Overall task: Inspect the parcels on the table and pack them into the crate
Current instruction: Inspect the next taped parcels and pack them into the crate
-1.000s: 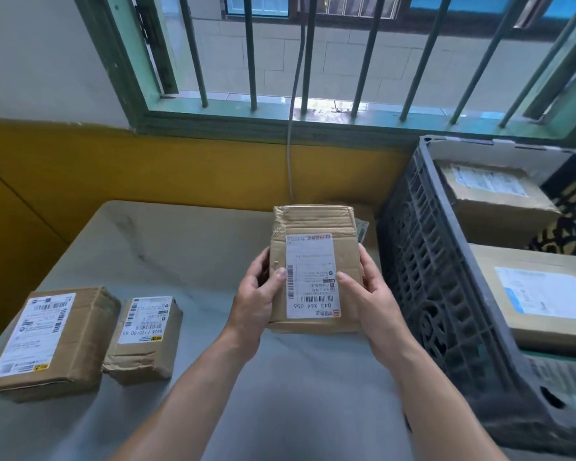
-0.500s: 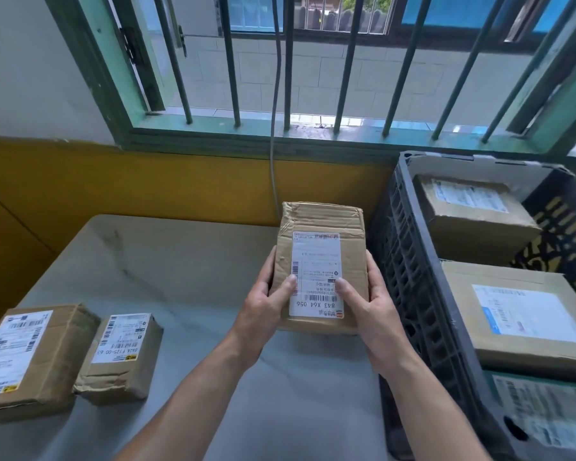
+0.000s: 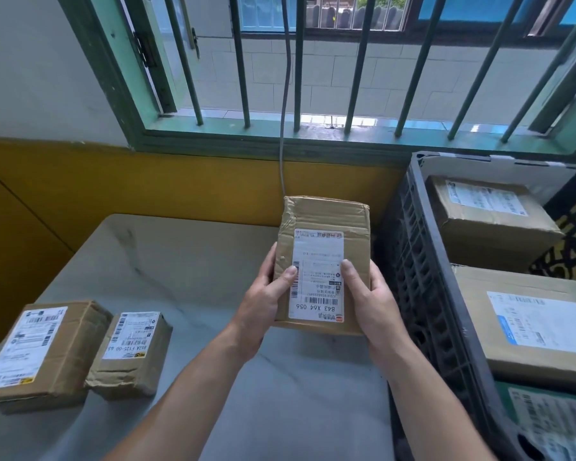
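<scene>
From the head camera, both hands hold one brown cardboard parcel (image 3: 323,224) above the grey table (image 3: 180,261), just to the left of the black plastic crate (image 3: 423,261). The parcel's label (image 3: 316,257) faces up, its print upside down to the camera and reading "B43 X64 056".

The left hand (image 3: 263,301) grips the side of the parcel away from the crate, with the thumb lying on the label's edge and the fingers curled under. The right hand (image 3: 369,304) grips the side nearest the crate the same way, its thumb also on the label.

Inside the crate lie three labelled parcels. One brown box (image 3: 489,217) sits at the far end, a wider box (image 3: 539,324) in the middle, and a third (image 3: 552,424) at the near end, cut off by the frame.

Well to the left of the crate, at the table's far side from it, two more parcels rest label up. The bigger box (image 3: 44,351) is farthest from the crate, and a smaller crumpled box (image 3: 130,354) sits just beside it.

Behind the crate and the table is a yellow wall (image 3: 147,188), with a green barred window (image 3: 300,134) above. A grey cable (image 3: 285,128) hangs down from the window.
</scene>
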A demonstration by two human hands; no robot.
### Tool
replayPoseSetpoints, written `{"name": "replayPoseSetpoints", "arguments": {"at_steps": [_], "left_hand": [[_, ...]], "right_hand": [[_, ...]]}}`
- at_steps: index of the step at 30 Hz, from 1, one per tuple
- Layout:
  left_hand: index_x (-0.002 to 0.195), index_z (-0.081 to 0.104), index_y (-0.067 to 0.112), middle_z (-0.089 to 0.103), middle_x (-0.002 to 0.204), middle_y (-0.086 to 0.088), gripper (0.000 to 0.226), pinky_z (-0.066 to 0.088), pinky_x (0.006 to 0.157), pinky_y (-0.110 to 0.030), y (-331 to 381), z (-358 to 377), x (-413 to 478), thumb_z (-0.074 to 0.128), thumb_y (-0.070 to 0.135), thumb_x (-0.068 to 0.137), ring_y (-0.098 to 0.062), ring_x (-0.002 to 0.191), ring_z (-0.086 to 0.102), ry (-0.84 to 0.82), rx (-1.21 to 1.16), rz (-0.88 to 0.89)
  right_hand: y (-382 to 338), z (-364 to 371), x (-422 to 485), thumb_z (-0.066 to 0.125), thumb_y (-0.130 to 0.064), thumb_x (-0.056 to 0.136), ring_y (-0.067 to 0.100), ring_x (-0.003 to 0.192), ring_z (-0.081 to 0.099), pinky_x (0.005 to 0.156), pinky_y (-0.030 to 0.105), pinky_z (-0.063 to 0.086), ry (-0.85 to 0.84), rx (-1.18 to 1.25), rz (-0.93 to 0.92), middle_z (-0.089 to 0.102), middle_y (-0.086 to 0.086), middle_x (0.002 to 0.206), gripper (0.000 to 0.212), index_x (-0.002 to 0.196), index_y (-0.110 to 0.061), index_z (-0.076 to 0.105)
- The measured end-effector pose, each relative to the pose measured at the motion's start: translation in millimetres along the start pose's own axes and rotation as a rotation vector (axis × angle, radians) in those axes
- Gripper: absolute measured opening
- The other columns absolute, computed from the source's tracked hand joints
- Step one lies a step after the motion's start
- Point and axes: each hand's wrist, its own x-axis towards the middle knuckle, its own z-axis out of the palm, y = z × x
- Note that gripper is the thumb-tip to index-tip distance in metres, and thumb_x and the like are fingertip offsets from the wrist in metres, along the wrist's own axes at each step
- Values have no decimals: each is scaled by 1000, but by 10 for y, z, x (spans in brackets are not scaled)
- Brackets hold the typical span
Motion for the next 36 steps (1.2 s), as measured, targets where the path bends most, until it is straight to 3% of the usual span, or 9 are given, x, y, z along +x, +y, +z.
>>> {"name": "replayPoseSetpoints", "arguments": {"at_steps": [3,7,10,14,17,22,27,31,36], "left_hand": [[144,51,36,77,121,1,42,58,99,-49,82,-11,28,56,42,102,-23,110,74,49,-45,-58],[137,55,35,78,117,-1,50,61,93,-48,84,-5,39,61,52,91,-24,106,76,82,-46,-43],[140,54,38,77,121,0,57,59,98,-48,60,26,13,61,53,85,-23,111,74,60,-22,-22],[140,53,36,77,121,0,43,57,99,-49,89,18,38,58,47,99,-23,112,73,47,-21,-50],[119,57,42,79,109,4,23,59,92,-41,189,-7,73,57,52,98,-18,103,75,79,-32,-41],[128,59,39,77,119,5,53,56,102,-45,220,17,56,62,62,80,-18,112,73,98,-36,23],[136,56,39,76,123,3,55,56,101,-41,202,40,29,62,56,84,-18,114,72,51,-25,59],[146,48,34,74,127,-1,72,53,106,-48,258,34,70,64,66,84,-21,117,71,54,-21,34],[127,61,31,77,117,-6,57,57,100,-50,301,36,82,61,64,80,-28,112,73,110,-7,61]], "right_hand": [[2,20,-37,65,-43,95,17,103,76,88,50,63,-40,-27,-27,77,-4,117,52,145,-36,51],[20,30,-51,66,-36,98,16,104,76,87,45,63,-25,-6,-20,74,-3,122,49,144,-38,50],[-43,11,-20,61,-53,93,15,101,76,85,42,63,-19,-19,1,76,-2,117,48,138,-39,54],[-82,22,-28,59,-57,90,13,94,78,75,33,63,-27,-27,-15,80,-5,104,47,132,-36,59],[-61,48,-60,60,-52,92,16,97,77,84,40,63,-54,-33,-22,80,-3,106,43,132,-36,59],[-69,70,-28,60,-51,96,17,101,76,89,44,61,-50,-35,-27,78,-2,113,45,137,-36,56],[-156,80,35,58,-71,81,17,106,75,96,47,58,-27,-31,-63,78,-5,113,62,134,-38,57],[-137,105,19,57,-69,80,16,103,75,97,48,58,-13,-11,-66,79,-6,109,62,134,-37,57],[-111,103,-21,58,-58,89,18,104,75,91,42,60,-58,9,-50,78,-3,112,56,139,-33,54]]}}
